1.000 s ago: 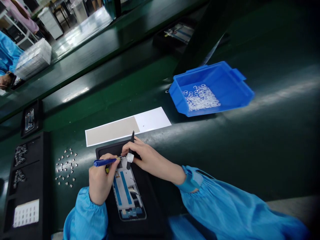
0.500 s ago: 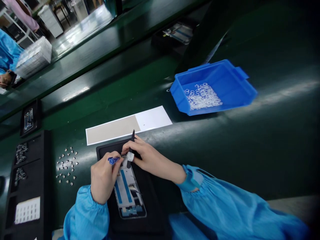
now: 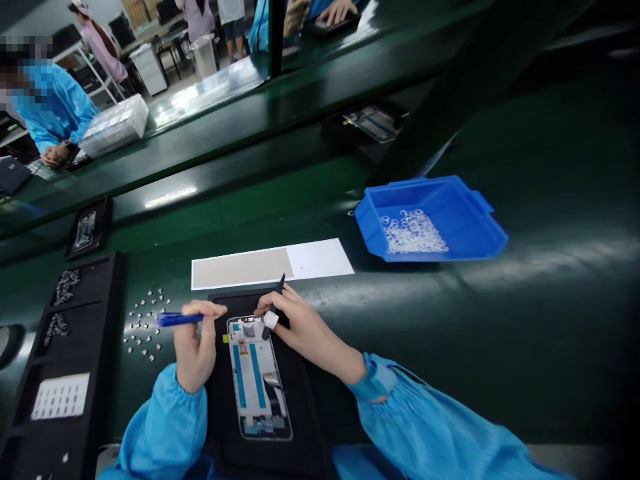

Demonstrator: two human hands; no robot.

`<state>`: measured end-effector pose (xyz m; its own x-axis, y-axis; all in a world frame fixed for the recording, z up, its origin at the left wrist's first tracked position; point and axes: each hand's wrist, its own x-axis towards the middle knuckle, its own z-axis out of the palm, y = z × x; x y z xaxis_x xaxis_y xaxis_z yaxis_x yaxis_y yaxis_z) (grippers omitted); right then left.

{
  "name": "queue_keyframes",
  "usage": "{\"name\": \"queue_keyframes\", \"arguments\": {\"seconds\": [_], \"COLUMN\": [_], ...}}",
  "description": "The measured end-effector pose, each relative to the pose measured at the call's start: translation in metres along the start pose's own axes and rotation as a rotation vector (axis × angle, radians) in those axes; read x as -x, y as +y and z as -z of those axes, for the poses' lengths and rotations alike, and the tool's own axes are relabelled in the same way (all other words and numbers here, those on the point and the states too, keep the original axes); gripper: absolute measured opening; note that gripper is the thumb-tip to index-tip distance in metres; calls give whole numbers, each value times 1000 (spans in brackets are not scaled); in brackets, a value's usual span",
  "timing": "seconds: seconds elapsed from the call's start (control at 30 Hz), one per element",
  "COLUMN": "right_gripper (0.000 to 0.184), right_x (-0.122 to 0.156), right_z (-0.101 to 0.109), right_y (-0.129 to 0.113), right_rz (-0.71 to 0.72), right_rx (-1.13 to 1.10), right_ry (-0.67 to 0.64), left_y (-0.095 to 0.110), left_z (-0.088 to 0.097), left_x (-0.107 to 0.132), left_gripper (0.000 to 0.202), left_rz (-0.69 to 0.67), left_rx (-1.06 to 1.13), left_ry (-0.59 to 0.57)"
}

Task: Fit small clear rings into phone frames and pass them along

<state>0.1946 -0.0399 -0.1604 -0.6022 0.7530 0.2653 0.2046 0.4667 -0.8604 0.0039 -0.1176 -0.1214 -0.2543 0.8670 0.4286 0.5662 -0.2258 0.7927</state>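
A phone frame [image 3: 273, 400] with two blue strips and a ribbon cable lies in a black tray [image 3: 217, 427] in front of me. My left hand [image 3: 194, 350] is closed around a blue pen-like tool [image 3: 173, 319], left of the frame's top end and apart from it. Its tip points right and is hard to make out. My right hand [image 3: 313, 333] rests by the frame's top right corner, fingertips at its edge. Black tweezers [image 3: 280, 285] with a white wrapped piece [image 3: 271, 321] are gripped in that hand.
A blue bin [image 3: 460, 220] holds small clear rings. Beyond the tray lies a white and beige sheet [image 3: 240, 269]. Small metal parts [image 3: 146, 325] are scattered left, beside a black compartment tray [image 3: 95, 333]. Another phone tray [image 3: 87, 230] stands behind. A co-worker's hands [image 3: 56, 155] are across the bench.
My left hand has drawn back left from the frame's top end, and the blue tool now lies nearly level. The right hand stays at the corner with the tweezers. The camera view has tilted up.
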Motion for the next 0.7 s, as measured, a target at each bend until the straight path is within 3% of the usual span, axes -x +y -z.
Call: {"name": "queue_keyframes", "arguments": {"seconds": [0.07,0.13,0.27,0.37,0.5,0.7], "right_gripper": [16,15,36,48,48,43], "right_x": [2,4,6,3,-3,-7], "right_z": [2,5,10,11,13,42], "right_y": [2,5,10,11,12,24], "right_rz": [9,-41,-231,-301,-350,-413], "right_rx": [-30,-100,-246,-345,-497,-467], "right_ry": [109,296,596,629,661,739], "left_y": [1,0,-4,-6,-9,-1], "left_z": [3,4,1,-2,-6,-3], "left_x": [5,11,19,21,22,16], "left_gripper": [20,21,32,41,48,52], "left_rz": [-124,-228,-367,-380,-360,-360], "left_rx": [-159,-394,-714,-791,-837,-910], "left_ry": [-139,-271,-439,-498,-541,-643]}}
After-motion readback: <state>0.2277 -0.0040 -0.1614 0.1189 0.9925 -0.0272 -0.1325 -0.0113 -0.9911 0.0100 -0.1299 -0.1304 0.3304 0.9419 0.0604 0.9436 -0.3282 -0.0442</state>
